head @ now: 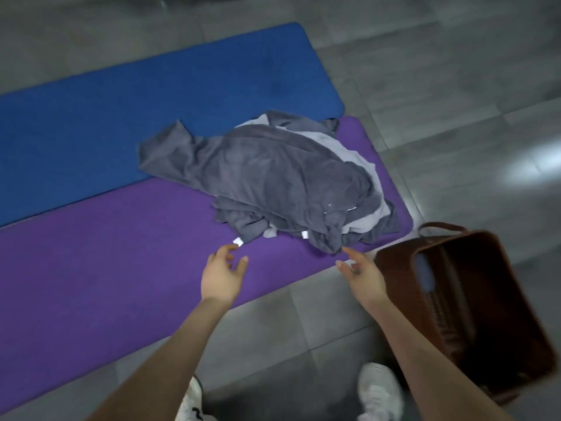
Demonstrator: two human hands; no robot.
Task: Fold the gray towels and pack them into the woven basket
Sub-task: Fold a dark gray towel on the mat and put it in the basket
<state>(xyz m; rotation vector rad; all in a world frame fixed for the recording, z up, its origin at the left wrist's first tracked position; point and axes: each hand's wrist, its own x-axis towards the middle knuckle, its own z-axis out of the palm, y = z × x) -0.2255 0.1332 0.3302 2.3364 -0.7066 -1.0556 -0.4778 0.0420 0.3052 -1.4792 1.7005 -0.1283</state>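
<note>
Gray towels (273, 177) are heaped unfolded at centre in the head view, spread over the purple mat (121, 253) and onto the blue mat (151, 101) at 11 o'clock, likely for a clean folding surface. The woven basket (397, 287) is kept at 4 o'clock, handy for packing. Both arms are stretched forward, and the left grip (223, 276) and right grip (362, 276) are released, fingers spread at the heap's near edge

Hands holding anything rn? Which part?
Nothing held. Left hand and right hand are open, fingers spread, by the near edge of the gray towel pile.
</note>
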